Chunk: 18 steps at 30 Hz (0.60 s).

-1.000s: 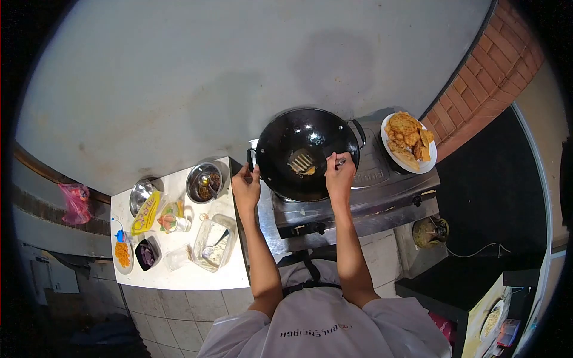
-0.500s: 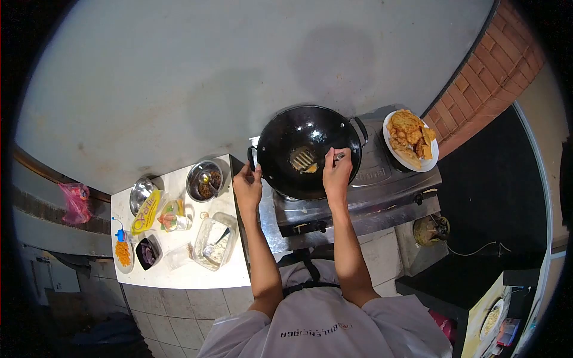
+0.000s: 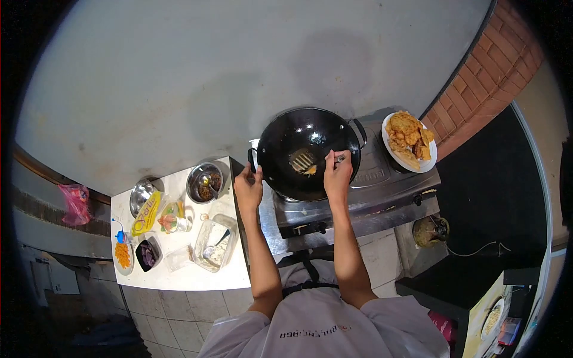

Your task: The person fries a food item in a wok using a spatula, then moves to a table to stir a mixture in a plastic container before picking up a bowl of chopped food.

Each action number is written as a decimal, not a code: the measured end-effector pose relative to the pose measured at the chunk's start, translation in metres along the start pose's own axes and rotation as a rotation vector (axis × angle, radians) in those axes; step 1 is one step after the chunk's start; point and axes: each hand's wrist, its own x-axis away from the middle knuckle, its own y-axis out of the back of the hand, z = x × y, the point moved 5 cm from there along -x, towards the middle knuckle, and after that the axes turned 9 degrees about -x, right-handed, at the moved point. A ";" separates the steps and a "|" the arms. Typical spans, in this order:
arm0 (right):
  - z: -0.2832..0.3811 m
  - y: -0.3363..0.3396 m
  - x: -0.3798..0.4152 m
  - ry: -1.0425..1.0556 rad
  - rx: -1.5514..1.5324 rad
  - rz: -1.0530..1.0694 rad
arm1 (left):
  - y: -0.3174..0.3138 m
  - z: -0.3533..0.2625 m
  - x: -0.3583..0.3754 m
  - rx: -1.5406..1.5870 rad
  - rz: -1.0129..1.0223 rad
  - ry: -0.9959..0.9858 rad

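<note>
The shiny, slotted spatula (image 3: 303,161) is pointing left, going side to side in the black wok (image 3: 298,131). The right hand (image 3: 338,179) is pinching it. The left hand (image 3: 248,188) is touching the wok's handle (image 3: 252,159); I can't tell if it's pinching.

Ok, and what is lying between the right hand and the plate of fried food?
The head view shows the wok's right edge beside the right hand, then bare stove top up to the plate.

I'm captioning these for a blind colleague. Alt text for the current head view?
Right hand works a slotted spatula in a black wok; left hand is at its handle. Fried food sits right, ingredients on a white table left.
</note>
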 end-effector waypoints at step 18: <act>0.022 0.035 -0.017 0.144 0.078 -0.002 | -0.004 0.010 -0.002 -0.003 -0.060 0.011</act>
